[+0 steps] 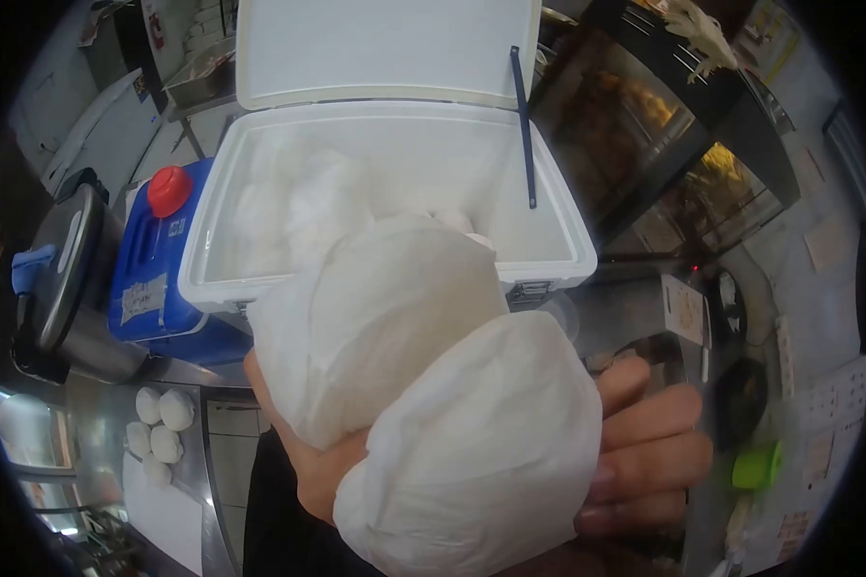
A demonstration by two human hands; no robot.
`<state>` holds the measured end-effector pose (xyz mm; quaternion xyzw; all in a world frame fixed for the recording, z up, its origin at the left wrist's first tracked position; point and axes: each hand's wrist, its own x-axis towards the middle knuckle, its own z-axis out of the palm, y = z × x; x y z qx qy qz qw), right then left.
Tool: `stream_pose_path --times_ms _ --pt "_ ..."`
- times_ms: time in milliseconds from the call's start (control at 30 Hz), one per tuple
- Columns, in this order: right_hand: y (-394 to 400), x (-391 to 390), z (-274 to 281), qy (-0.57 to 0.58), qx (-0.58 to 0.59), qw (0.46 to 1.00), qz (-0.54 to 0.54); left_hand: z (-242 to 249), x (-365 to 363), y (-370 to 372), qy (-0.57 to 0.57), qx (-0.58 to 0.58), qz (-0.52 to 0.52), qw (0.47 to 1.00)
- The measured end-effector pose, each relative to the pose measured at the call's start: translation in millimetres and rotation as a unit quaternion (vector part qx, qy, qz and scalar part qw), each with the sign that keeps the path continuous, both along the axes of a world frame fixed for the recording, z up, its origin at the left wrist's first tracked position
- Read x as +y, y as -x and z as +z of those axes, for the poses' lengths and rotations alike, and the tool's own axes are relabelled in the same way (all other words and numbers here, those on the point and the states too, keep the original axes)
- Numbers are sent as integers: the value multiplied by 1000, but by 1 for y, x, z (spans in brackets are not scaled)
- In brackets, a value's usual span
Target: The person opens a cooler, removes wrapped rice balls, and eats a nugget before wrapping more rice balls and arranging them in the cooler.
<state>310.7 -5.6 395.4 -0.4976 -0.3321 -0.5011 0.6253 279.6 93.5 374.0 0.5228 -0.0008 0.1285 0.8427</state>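
My left hand [654, 452] is palm up close under the camera and cradles two white wrapped bundles. Its heel and wrist show at the lower left, and its fingers stick out to the right from under the bundles. The upper bundle [375, 327] leans against the lower bundle [471, 452], which lies across the palm. Both are crumpled white plastic bags with their contents hidden. Just behind them stands an open white cooler box [568, 240] with its lid [385, 48] raised and more white bags inside. My right hand is out of view.
A blue jug with a red cap [168, 192] stands left of the cooler, beside a metal pot with a dark lid [63, 269]. Several white dough balls [159, 428] lie on a steel counter at the lower left. A glass display case [645, 125] and a green object [758, 466] are at the right.
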Motion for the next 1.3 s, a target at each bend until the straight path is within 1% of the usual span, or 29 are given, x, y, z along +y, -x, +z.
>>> stream_pose_path --times_ms 33,133,233,333,433,533,733,833,933,967,1067,1167,1233,1300 --pt "0 -4 0 27 2 1000 11 -1 0 -2 -6 -5 -3 1000" --pt "1 -8 -1 39 20 999 27 -4 1 -3 -20 -22 -13 999" --pt "2 2 1 4 35 999 10 -6 2 -6 -32 -35 -17 999" --pt "2 6 2 -5 40 999 6 -7 3 -7 -40 -44 -21 998" --pt "1 -7 4 77 40 996 21 -7 4 -8 -42 -50 -25 998" --pt "-2 0 0 46 11 999 4 -9 6 -10 -48 -61 -28 997" --pt "-2 0 5 93 11 996 10 -12 9 -15 -67 -90 -36 993" --pt "-7 0 9 123 0 992 37 -15 12 -17 -80 -111 -36 990" --pt "-14 -2 10 167 -7 986 29 -17 15 -19 -95 -129 -37 986" --pt "-18 -7 10 190 -15 981 43 -18 18 -19 -97 -135 -34 985" --pt "-6 -3 13 178 49 982 35 -18 18 -22 -107 -147 -37 983" --pt "-6 -7 20 190 57 977 79 -17 19 -23 -110 -160 -34 980" --pt "-10 -13 22 202 40 970 131 -17 16 -22 -116 -167 -40 978" --pt "-10 -15 21 193 41 967 158 -16 16 -22 -118 -179 -39 976"
